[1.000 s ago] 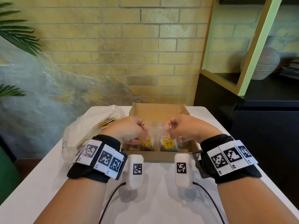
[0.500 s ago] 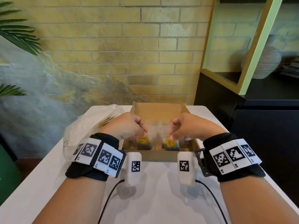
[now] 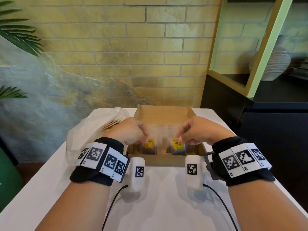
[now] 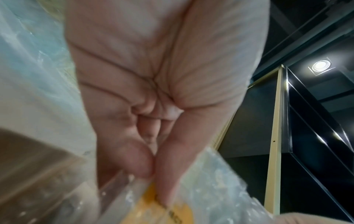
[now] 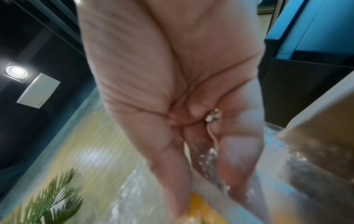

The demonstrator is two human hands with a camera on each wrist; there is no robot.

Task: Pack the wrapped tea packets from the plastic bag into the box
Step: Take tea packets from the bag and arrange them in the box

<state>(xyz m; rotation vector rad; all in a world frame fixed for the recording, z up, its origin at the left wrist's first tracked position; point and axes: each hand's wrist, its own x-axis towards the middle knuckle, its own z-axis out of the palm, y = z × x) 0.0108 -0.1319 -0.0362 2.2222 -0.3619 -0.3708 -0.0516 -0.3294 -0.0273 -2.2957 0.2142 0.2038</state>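
A clear bubble-wrapped bundle of tea packets [image 3: 162, 133] with two yellow labels [image 3: 177, 145] hangs in the near part of the open cardboard box [image 3: 164, 161], its lower edge hidden behind the front wall. My left hand [image 3: 145, 139] pinches the bundle's left top corner, and my right hand [image 3: 180, 139] pinches the right one. In the left wrist view, thumb and fingers [image 4: 145, 166] close on the wrap above a yellow label [image 4: 178, 212]. The right wrist view shows the fingers [image 5: 235, 166] curled on the wrap [image 5: 143, 197]. The plastic bag [image 3: 86, 130] lies left of the box.
The box stands on a white table [image 3: 158, 205] against a brick wall. Its back flap [image 3: 164, 112] stands open. Black cables run from the wrist cameras across the table's near part. A dark cabinet [image 3: 266, 130] stands to the right, and palm leaves hang at the far left.
My hands have drawn slightly apart, stretching the wrap between them. The bundle stays over the near part of the box.
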